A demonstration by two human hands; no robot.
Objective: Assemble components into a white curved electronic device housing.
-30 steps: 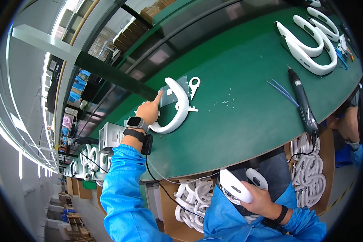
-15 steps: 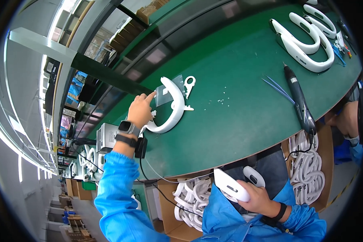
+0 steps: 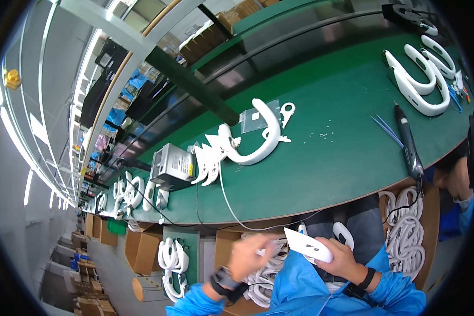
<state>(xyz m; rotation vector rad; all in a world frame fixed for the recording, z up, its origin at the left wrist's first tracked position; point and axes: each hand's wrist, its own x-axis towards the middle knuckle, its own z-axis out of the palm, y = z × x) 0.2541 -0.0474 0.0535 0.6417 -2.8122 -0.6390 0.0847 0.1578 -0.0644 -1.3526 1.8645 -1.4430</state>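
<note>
My right hand (image 3: pixel 343 259) is closed around a white curved plastic housing (image 3: pixel 310 247) with a small dark slot, held above my lap. Close by on its left, over a cardboard box of white curved parts (image 3: pixel 263 274), my left hand (image 3: pixel 252 256) is smeared by motion, so its fingers and anything in them cannot be made out. A second white rounded end (image 3: pixel 343 234) shows just beyond my right hand. On the green bench, a white U-shaped housing (image 3: pixel 270 145) lies over a clear plastic bag (image 3: pixel 255 118), beside a small white ring-ended part (image 3: pixel 286 113).
A grey metal box (image 3: pixel 173 166) stands left on the bench, next to several white pieces (image 3: pixel 208 158). To the right lie a black electric screwdriver (image 3: pixel 407 139), blue tweezers (image 3: pixel 387 130) and more U-shaped housings (image 3: pixel 416 95). Another person's hand (image 3: pixel 453 176) shows at the right edge.
My left hand has come away from the U-shaped housing on the bench, down towards my right hand. My right hand keeps its hold on the white housing. The view has shifted left.
</note>
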